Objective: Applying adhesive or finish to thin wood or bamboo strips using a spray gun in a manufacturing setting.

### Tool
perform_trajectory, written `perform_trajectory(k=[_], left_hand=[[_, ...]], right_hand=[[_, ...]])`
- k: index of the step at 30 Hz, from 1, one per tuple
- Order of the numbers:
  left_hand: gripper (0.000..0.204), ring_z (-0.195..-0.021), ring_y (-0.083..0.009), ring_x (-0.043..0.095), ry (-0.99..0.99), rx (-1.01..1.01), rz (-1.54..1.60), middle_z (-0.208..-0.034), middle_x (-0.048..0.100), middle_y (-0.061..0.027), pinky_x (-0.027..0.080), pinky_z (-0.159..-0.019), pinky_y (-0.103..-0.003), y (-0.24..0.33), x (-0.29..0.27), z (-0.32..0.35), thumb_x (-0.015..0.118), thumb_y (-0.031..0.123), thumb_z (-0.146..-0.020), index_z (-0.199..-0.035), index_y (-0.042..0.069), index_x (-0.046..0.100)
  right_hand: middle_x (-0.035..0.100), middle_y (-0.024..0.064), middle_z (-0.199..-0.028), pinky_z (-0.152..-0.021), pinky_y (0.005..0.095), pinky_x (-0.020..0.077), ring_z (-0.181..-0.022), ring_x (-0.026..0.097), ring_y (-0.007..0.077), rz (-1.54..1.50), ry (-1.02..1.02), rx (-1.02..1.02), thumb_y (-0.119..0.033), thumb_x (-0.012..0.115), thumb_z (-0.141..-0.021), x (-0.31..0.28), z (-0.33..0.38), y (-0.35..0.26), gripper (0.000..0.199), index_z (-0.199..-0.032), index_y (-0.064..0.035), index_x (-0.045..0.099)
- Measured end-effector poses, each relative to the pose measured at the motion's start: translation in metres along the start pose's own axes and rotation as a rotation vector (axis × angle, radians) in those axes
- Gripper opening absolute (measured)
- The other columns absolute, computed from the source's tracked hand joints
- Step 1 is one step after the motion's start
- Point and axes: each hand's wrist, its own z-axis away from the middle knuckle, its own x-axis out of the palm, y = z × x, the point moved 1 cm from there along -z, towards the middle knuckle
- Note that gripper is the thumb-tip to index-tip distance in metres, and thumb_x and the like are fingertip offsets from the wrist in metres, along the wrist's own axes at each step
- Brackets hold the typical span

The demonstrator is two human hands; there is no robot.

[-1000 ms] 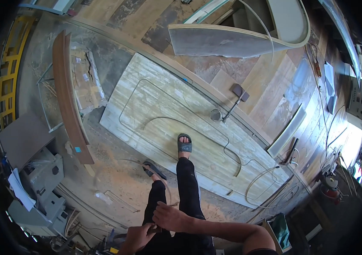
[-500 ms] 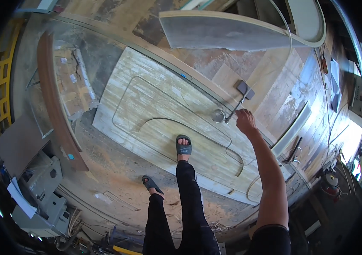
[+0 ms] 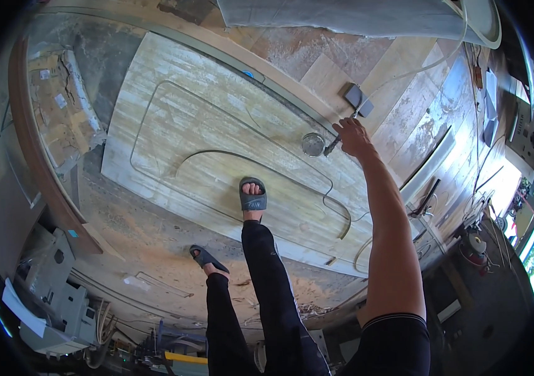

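My right hand (image 3: 351, 136) is stretched out far ahead, its fingers closed around the thin dark handle (image 3: 333, 148) of a tool with a grey square head (image 3: 358, 99). A small round metal disc (image 3: 313, 144) lies just left of the hand. All of this sits on a large pale wooden panel (image 3: 173, 106) with a curved groove cut into it. My right foot in a grey sandal (image 3: 252, 195) stands on the panel, and my left foot (image 3: 207, 258) is on the dusty floor. My left hand is out of sight.
A long curved brown wooden strip (image 3: 35, 163) lies along the left. A big pale curved board (image 3: 355, 15) spans the top. Machines and cables (image 3: 477, 241) crowd the right, grey boxes (image 3: 54, 294) the lower left. A white cord (image 3: 417, 66) runs to the tool.
Both hands were down at my thigh a second ago. My right arm has since swung out forward and closed on the tool's handle; the left hand has dropped from view.
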Motion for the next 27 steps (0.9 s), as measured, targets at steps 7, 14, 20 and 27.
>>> perform_trajectory(k=[7, 14, 20, 27], left_hand=[[0.045, -0.056, -0.0171, 0.047, -0.326, -0.498, 1.09, -0.07, 0.056, -0.0051, 0.045, -0.056, -0.036, 0.042, -0.007, -0.023, 0.036, 0.032, -0.117, -0.086, 0.012, 0.061], [0.036, -0.064, -0.0185, 0.053, -0.048, -0.083, 0.092, -0.076, 0.06, -0.0045, 0.049, -0.061, -0.041, 0.015, 0.001, -0.038, 0.044, 0.033, -0.113, -0.113, 0.007, 0.067], [0.042, -0.071, -0.0187, 0.057, -0.14, -0.03, 0.188, -0.082, 0.064, -0.0043, 0.05, -0.064, -0.041, -0.014, 0.019, -0.093, 0.055, 0.039, -0.109, -0.129, 0.004, 0.066], [0.037, -0.074, -0.0254, 0.058, 0.053, 0.094, 0.374, -0.086, 0.069, -0.0098, 0.049, -0.068, -0.04, -0.01, -0.003, -0.088, 0.054, 0.031, -0.108, -0.126, 0.003, 0.071]], right_hand=[[0.072, 0.0056, -0.109, -0.114, 0.0444, 0.0432, -0.118, 0.065, 0.0262, 0.261, -0.373, 0.036, -0.008, 0.074, -0.076, 0.011, 0.02, 0.04, 0.034, -0.109, -0.0164, 0.077], [0.076, 0.0035, -0.099, -0.109, 0.0423, 0.0466, -0.108, 0.07, 0.0235, 0.347, -0.357, -0.009, -0.015, 0.069, -0.088, 0.057, 0.01, 0.02, 0.012, -0.091, -0.0193, 0.081], [0.08, 0.0046, -0.101, -0.097, 0.0474, 0.055, -0.105, 0.075, 0.0255, 0.36, -0.415, -0.046, -0.018, 0.066, -0.093, 0.013, 0.02, 0.013, 0.017, -0.09, -0.0178, 0.082], [0.08, 0.0104, -0.094, -0.076, 0.0467, 0.0618, -0.092, 0.078, 0.0329, 0.06, -0.302, -0.246, -0.021, 0.069, -0.087, -0.181, 0.04, -0.139, 0.014, -0.09, -0.0149, 0.081]])
